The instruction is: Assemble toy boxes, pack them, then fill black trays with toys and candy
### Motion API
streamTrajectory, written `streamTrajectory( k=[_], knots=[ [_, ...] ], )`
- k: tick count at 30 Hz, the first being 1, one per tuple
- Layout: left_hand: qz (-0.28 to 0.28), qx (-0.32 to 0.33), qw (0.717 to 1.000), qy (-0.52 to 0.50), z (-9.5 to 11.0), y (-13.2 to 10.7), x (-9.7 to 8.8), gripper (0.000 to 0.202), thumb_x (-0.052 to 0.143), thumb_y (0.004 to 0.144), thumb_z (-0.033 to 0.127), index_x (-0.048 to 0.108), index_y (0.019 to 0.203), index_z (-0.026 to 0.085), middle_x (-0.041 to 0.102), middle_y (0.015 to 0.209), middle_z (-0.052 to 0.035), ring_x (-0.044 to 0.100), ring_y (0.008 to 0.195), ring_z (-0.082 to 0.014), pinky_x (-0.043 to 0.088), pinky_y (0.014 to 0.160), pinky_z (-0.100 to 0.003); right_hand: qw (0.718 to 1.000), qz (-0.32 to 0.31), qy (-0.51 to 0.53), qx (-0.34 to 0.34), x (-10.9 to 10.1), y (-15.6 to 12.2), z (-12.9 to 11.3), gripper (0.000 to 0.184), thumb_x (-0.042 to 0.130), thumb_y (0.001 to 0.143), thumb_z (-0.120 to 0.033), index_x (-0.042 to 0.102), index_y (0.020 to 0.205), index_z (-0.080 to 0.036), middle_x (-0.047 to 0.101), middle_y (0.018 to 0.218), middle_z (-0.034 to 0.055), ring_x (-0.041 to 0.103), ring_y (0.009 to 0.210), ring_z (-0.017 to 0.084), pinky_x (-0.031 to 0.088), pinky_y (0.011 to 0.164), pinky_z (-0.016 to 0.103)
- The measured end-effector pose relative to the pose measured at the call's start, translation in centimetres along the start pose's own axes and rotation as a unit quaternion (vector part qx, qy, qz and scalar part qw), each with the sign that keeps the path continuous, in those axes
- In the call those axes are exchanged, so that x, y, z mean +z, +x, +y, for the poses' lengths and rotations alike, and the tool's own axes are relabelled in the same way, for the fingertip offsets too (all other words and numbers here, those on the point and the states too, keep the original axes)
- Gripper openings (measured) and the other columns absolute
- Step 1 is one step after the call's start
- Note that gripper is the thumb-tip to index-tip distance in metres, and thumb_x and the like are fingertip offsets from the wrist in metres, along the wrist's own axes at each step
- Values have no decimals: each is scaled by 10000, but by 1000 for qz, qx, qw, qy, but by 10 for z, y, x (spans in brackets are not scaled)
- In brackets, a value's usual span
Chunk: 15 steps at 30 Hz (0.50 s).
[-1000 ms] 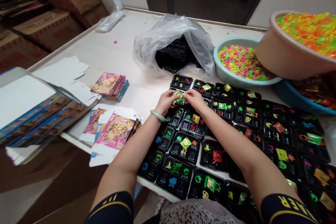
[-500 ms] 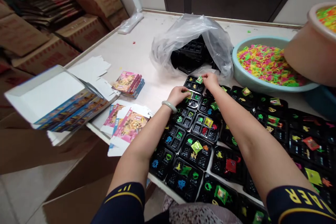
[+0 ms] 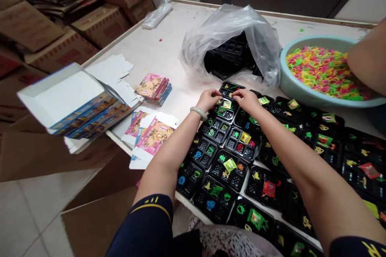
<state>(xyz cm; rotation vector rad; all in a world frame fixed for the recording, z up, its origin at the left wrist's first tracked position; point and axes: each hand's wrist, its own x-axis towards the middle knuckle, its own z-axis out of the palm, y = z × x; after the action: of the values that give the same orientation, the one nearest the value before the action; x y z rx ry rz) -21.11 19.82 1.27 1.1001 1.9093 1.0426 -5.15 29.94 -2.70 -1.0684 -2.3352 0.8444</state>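
My left hand (image 3: 209, 100), with a pale bangle on its wrist, is closed in a pinch at the near left edge of the farthest black compartment tray (image 3: 225, 85). Opposite it, my right hand (image 3: 247, 100) is also pinched, fingertips at the tray's near right side. What either hand holds is too small to make out. Small yellow pieces (image 3: 230, 95) lie in that tray between the hands. Just below, a yellow-green packet (image 3: 226, 105) rests on the neighbouring tray. Nearer me, filled trays (image 3: 229, 170) hold coloured plastic shapes and sachets.
Behind the trays, a clear plastic bag (image 3: 196, 50) contains stacked black trays. A blue basin (image 3: 285, 74) of bright plastic pieces stands right, partly behind a tan tub (image 3: 369, 58). Printed boxes (image 3: 150, 86), flat cartons (image 3: 158, 134) and an open display box (image 3: 64, 96) are left.
My left hand has moved away from the yellow-green packet, towards the farthest tray. My right hand no longer shows the green packet at its fingertips. The camera view has shifted slightly.
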Motion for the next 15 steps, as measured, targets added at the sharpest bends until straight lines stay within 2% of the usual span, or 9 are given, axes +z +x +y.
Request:
streamTrajectory(
  k=[3,6,10,13,15],
  knots=[
    [6,-13,998,-59,2,-7,-7,91,665,770,168,585,743,134,551,607,34,475,494,-64,371,504,-208,995,-58,-27,-81,6,-19,-16,176,619,849,-225,724,989,-204,653,978,68,599,902,214,471,866,361],
    [8,-48,991,-122,7,-17,-14,130,667,769,150,538,756,145,525,582,48,483,459,-60,347,470,-200,982,-91,-91,-137,16,-28,-32,225,684,819,-249,718,1039,-215,619,1044,91,563,1006,259,452,909,405],
    [-24,-112,963,-244,6,-34,-24,190,619,748,54,523,880,153,569,619,42,561,486,-83,415,503,-209,983,-84,-119,-112,25,-28,-39,169,726,772,-209,721,940,-200,605,1053,95,553,1018,274,454,896,417],
    [-59,-138,940,-307,-2,-50,-31,226,598,739,18,534,917,141,595,638,26,597,522,-93,463,550,-226,992,-81,-55,-78,21,-25,-35,46,709,769,-179,703,813,-192,627,946,65,579,948,241,463,854,380],
    [-55,-152,929,-332,-9,-60,-33,221,600,737,16,546,915,134,604,643,17,600,529,-93,472,564,-232,995,-85,1,-46,15,-26,-32,21,708,765,-198,688,771,-196,640,867,39,594,848,210,468,803,357]
  ],
)
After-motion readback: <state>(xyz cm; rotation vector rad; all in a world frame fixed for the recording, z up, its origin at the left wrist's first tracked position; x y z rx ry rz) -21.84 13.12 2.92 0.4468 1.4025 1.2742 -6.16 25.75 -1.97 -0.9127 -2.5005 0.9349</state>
